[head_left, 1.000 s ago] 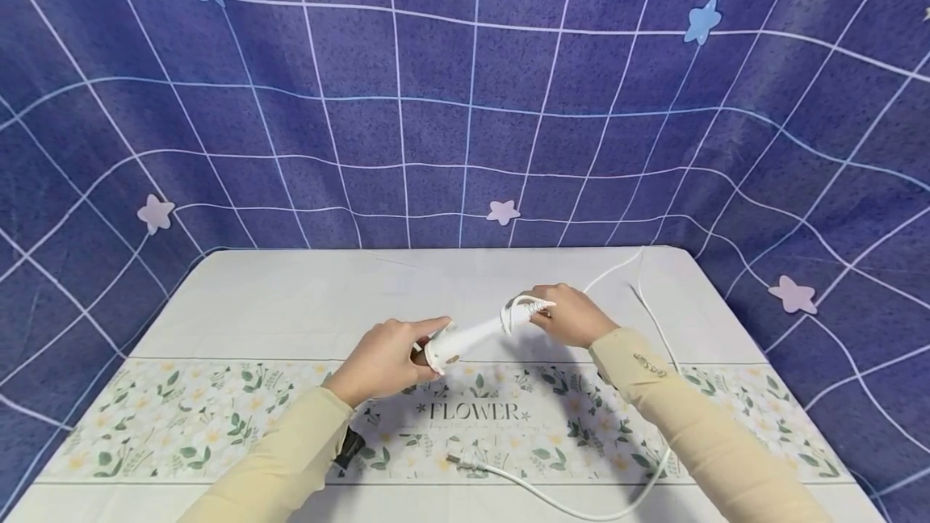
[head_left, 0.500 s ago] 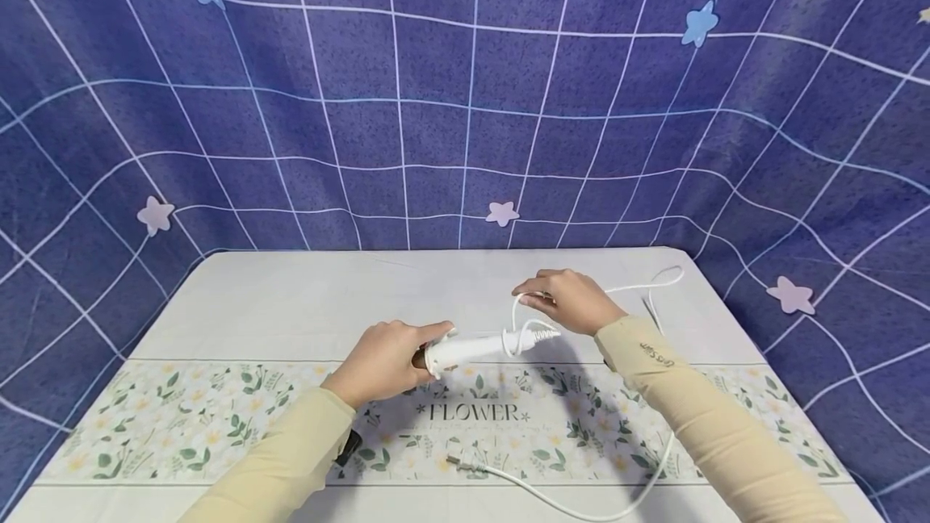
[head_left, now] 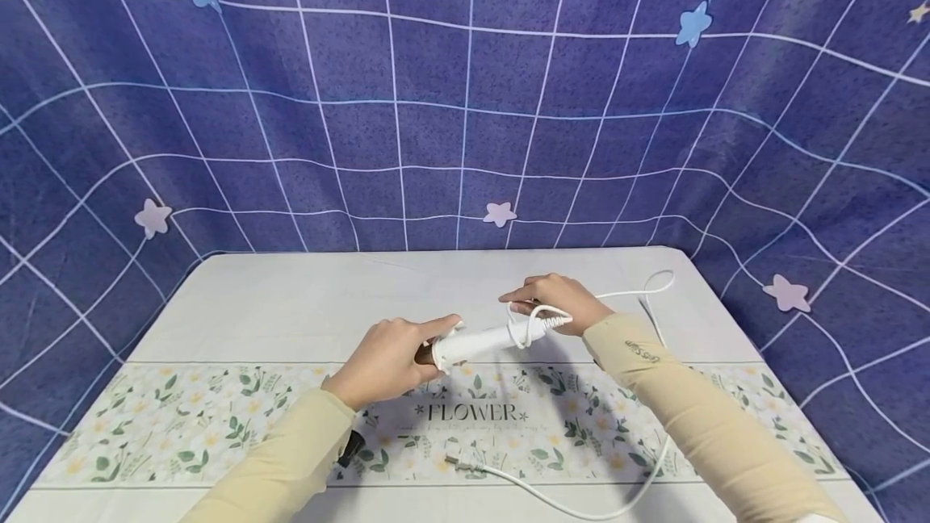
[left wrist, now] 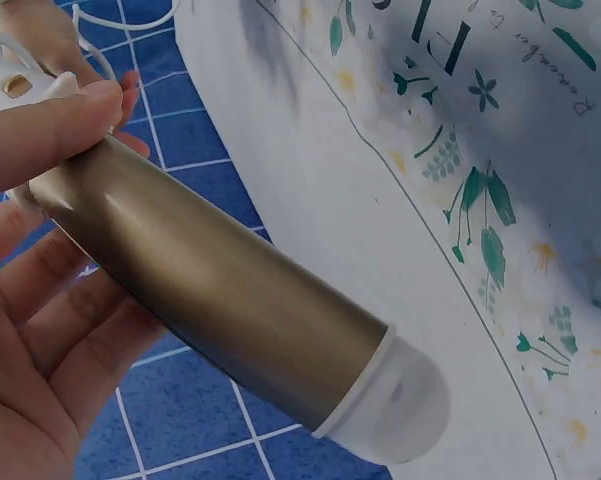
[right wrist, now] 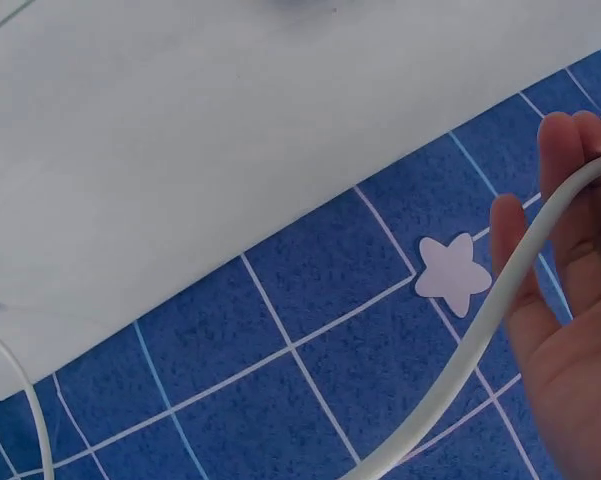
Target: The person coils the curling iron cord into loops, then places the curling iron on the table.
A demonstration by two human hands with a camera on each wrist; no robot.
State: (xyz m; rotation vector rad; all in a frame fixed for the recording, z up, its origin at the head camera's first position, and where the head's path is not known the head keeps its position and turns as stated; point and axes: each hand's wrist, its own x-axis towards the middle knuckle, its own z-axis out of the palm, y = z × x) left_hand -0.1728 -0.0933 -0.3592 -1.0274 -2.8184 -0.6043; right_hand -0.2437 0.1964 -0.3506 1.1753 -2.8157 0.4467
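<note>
My left hand (head_left: 388, 355) grips the bronze barrel (left wrist: 220, 300) of a curling iron, and its white handle (head_left: 483, 340) points right, just above the table. The left fingers (left wrist: 40, 130) wrap the barrel near the handle; the barrel's grey tip juts free. A white cord (head_left: 639, 294) is looped round the handle's far end. My right hand (head_left: 555, 301) hovers just behind that end and holds the cord, which runs across its fingers (right wrist: 570, 200) in the right wrist view. The plug (head_left: 455, 462) lies near the table's front edge.
The table (head_left: 291, 297) wears a white cloth with a floral band reading FLOWER across the front. The slack cord trails along the right side and curves round to the front. A blue grid-patterned cloth with stars hangs behind and at both sides.
My right hand lifted the cord from the handle's end, swung it back and round, and a loop now sits on the handle. The left hand kept the barrel nearly still.
</note>
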